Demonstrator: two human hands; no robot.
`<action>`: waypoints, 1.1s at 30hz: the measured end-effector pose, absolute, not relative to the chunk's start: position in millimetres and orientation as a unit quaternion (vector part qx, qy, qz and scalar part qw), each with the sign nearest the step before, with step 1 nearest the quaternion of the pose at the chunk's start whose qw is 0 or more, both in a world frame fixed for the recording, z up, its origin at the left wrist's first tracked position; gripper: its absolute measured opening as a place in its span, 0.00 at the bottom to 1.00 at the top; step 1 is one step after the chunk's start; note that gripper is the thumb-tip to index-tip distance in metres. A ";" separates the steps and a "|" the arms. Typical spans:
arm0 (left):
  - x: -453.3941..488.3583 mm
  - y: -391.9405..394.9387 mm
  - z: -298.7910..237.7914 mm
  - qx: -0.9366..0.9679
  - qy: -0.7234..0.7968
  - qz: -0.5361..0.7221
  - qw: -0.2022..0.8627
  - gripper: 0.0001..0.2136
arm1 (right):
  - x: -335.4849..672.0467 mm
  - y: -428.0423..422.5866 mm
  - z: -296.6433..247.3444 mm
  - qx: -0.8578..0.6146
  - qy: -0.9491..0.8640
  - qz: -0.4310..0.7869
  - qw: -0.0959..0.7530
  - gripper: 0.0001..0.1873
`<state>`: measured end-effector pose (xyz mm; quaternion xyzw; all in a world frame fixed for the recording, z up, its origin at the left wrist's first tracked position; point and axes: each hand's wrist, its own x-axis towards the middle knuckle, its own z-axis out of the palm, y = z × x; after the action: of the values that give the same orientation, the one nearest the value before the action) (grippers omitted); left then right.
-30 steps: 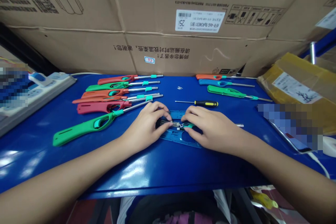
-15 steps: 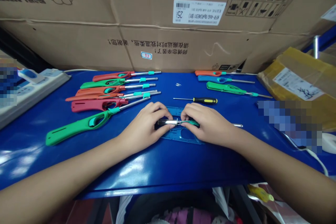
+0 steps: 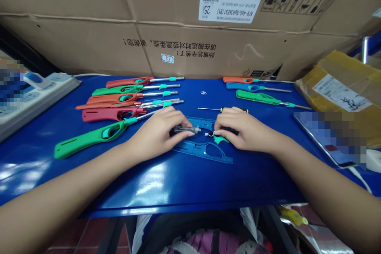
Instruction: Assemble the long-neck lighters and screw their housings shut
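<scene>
My left hand [image 3: 159, 131] pinches a clear lighter fuel tank [image 3: 188, 129] between thumb and fingers; its valve end points right. In my right hand [image 3: 244, 129] is a small black igniter [image 3: 231, 130] with a white wire and tip; the fingers cover part of it. A teal trigger [image 3: 220, 139] lies just under those fingertips. The tank's end and the white tip are a short gap apart. Below them on the table rests one blue lighter shell half [image 3: 190, 148], with the other blue shell half [image 3: 201, 122] behind, partly covered by both hands.
Several gas lighters, among them a green one [image 3: 86, 141], lie at the left. More lighters, including a blue one [image 3: 241, 86], sit back right. A screwdriver [image 3: 209, 108] is partly behind my right hand. A power strip [image 3: 53, 89], phone [image 3: 321, 139], parcel [image 3: 330, 67] and cardboard box [image 3: 178, 27] surround the blue table.
My hands have moved apart slightly, and a gap now separates the tank from the igniter. My right hand has shifted right and now covers part of the screwdriver handle.
</scene>
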<state>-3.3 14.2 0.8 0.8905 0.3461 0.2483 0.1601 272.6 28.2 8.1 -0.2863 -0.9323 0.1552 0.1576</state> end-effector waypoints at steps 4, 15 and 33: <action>-3.4 13.9 -0.4 0.879 0.359 0.251 0.189 0.07 | 279.9 32.8 6.4 -0.298 -0.921 0.191 0.162 0.08; -1.2 7.1 2.3 0.906 0.306 0.247 0.156 0.09 | 282.2 21.5 27.4 -0.309 -0.939 0.088 0.119 0.10; 6.5 -4.8 0.3 0.926 0.290 0.189 0.150 0.13 | 272.5 2.5 25.9 -0.382 -0.921 -0.061 0.043 0.05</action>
<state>6.5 -4.8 0.3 0.9260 0.2902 0.1892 0.1497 272.5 2.5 25.9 -0.3816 -0.9213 -0.0614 0.0430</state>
